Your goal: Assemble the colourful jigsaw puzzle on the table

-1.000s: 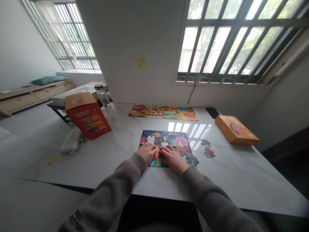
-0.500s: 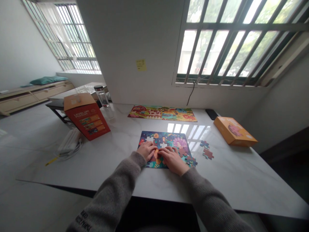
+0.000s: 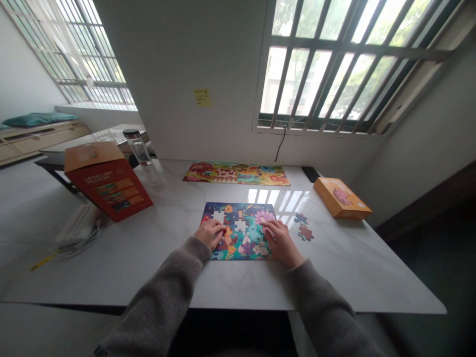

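Observation:
A colourful jigsaw puzzle [image 3: 247, 245] with animals lies flat on the white table, with gaps in its upper left and centre where white shows through. My left hand [image 3: 210, 234] rests on the puzzle's left side, fingers laid over it and slightly bent. On the right edge is my right hand [image 3: 281, 240], its fingers stretched over the pieces there and hiding what lies beneath. No piece shows held in either hand. To the right of that hand, a blue loose piece [image 3: 301, 218] and a brown loose piece [image 3: 306, 233] lie on the table.
Behind the puzzle lies a long assembled farm-animal puzzle [image 3: 238, 173]. A red-orange box [image 3: 111, 183] and a glass bottle [image 3: 138, 148] stand at left, near a white power strip with cable [image 3: 80, 233]. At right are an orange box [image 3: 342, 198] and a black phone [image 3: 310, 174].
My hands have moved apart from the puzzle's middle, the left toward the left side and the right to the right edge, uncovering the centre. The brown piece by the right side is now covered. The view has shifted.

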A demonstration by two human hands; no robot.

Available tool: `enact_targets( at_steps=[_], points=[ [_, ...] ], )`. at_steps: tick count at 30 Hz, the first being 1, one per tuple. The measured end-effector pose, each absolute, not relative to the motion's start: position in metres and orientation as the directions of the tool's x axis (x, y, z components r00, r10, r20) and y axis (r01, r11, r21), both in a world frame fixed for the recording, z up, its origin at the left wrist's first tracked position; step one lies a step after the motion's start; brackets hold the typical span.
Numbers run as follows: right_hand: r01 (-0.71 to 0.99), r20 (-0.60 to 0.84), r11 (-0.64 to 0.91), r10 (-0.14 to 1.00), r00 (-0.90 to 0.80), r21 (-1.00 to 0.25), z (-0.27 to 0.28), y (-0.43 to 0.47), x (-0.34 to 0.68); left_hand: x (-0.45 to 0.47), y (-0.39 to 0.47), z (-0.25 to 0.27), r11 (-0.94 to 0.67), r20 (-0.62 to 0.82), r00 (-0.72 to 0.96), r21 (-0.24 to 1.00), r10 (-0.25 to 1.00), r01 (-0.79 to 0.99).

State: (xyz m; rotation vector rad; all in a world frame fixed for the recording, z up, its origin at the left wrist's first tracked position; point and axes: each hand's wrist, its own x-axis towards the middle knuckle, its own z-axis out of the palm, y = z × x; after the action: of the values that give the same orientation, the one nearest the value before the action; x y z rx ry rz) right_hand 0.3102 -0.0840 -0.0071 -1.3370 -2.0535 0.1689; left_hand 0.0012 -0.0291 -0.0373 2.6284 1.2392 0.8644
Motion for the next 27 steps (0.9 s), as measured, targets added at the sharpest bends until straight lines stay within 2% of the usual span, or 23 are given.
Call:
enact_targets(
  at_steps=[5, 10, 13, 18, 21, 27],
  points=[
    [0.856, 0.466, 0.297, 0.882, -0.076, -0.423, -0.012, -0.073, 0.362, -0.001, -0.030, -0.035, -0.668, 0.433, 0.520, 0.340, 0.736, 0.662],
    [0.941, 0.365, -0.191, 0.885, 0.288, -0.280, -0.015, -0.058, 0.412, 0.001, -0.031, -0.033, -0.665, 0.429, 0.520, 0.338, 0.739, 0.666],
    [0.922, 0.257, -0.333, 0.890, 0.377, -0.199, -0.015, -0.051, 0.427, 0.001, -0.031, -0.032, -0.666, 0.434, 0.518, 0.337, 0.737, 0.665],
    [0.898, 0.162, -0.380, 0.894, 0.418, -0.220, -0.015, -0.040, 0.436, 0.001, -0.032, -0.032, -0.659, 0.428, 0.514, 0.337, 0.744, 0.673],
    [0.885, 0.170, -0.359, 0.892, 0.419, -0.297, -0.017, -0.034, 0.435, 0.001, -0.032, -0.031, -0.653, 0.414, 0.516, 0.334, 0.750, 0.680],
    [0.784, 0.310, -0.031, 0.908, 0.281, -0.620, -0.008, -0.035, 0.404, 0.002, -0.032, -0.031, -0.647, 0.400, 0.519, 0.328, 0.756, 0.689]
  ],
)
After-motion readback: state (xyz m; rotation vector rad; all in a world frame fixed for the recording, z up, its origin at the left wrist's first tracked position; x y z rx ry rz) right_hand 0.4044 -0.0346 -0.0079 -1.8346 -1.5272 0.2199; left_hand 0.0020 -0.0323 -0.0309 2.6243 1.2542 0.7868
